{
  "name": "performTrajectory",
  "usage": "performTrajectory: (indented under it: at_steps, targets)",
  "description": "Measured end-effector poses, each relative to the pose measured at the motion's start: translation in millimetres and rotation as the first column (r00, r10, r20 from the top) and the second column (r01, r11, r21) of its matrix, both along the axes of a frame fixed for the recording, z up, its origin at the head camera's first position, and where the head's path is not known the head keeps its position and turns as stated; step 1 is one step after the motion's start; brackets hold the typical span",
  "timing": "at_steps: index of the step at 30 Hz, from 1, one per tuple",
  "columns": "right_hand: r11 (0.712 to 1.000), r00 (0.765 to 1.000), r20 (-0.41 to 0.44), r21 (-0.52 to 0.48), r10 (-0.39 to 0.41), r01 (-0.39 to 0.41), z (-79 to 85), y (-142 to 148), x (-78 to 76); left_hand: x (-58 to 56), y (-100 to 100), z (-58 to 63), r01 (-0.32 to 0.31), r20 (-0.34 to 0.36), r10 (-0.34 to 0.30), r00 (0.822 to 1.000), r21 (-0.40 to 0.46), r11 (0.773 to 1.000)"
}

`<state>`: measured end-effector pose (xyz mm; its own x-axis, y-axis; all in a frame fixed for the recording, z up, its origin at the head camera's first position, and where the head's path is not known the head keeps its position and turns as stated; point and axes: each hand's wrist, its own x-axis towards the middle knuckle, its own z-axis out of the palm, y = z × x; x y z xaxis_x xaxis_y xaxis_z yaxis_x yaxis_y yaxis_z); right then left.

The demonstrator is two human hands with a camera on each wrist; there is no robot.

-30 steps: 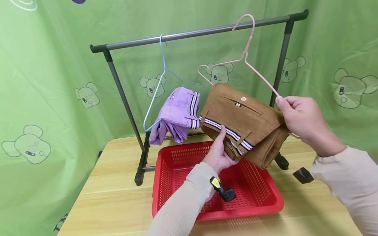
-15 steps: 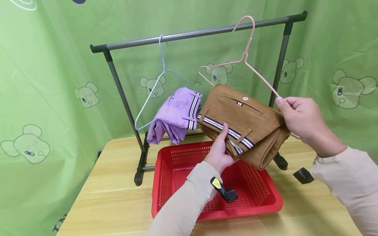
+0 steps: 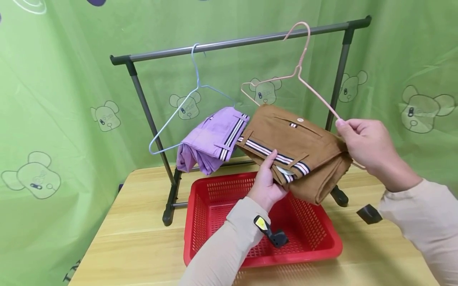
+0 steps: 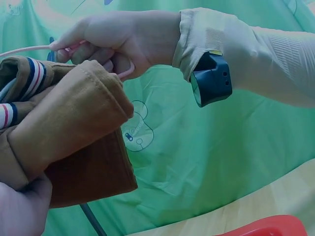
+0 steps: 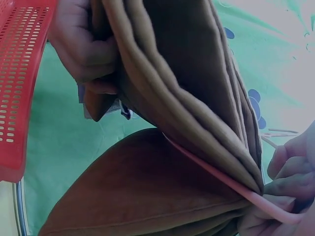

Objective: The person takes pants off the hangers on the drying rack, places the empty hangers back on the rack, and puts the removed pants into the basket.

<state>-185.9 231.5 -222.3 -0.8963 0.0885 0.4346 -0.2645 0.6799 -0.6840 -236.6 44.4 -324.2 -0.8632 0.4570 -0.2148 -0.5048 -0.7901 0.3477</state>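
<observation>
Brown trousers (image 3: 286, 131) with a striped waistband hang folded over the lower bar of a pink wire hanger (image 3: 320, 95). My left hand (image 3: 266, 184) holds them from below at the waistband, thumb on top and fingers hidden underneath. At the hanger's right corner, my right hand (image 3: 370, 145) grips the pink wire, which runs through its curled fingers (image 4: 101, 54) in the left wrist view. In the right wrist view, the bar passes between the folded brown layers (image 5: 182, 93). The hanger's hook overlaps the rack's rail (image 3: 236, 43) in the head view.
Purple trousers (image 3: 214, 135) hang on a blue hanger (image 3: 175, 113) hooked over the rail, close to the brown pair's left edge. Below the trousers, a red perforated basket (image 3: 297, 258) stands on the wooden table (image 3: 136, 238). A green curtain (image 3: 57, 99) hangs behind.
The blue hanger has turned on the rail, its near corner swinging left, while the purple trousers' waistband shifted right. The pink hanger has sunk very slightly; both hands keep their hold.
</observation>
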Motion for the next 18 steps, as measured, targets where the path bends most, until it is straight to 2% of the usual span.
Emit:
performTrajectory:
  at_steps: [8, 13, 18]
  targets:
    - [1.0, 1.0, 0.007, -0.008, -0.019, 0.019, 3.7, 3.5, 2.1, -0.5, 1.6, 8.2, 0.043, 0.004, -0.043, 0.999, 0.001, 0.999]
    - [0.999, 0.999, 0.01, -0.02, -0.034, 0.034, 4.8, 6.4, 3.2, -0.6, 3.0, 7.8, 0.084, 0.014, -0.083, 0.996, -0.024, 0.996]
    - [0.998, 0.999, 0.039, -0.065, -0.025, 0.028, 4.0, 7.8, 4.7, 1.3, 2.6, 5.3, 0.098, 0.013, -0.098, 0.995, -0.047, 0.994]
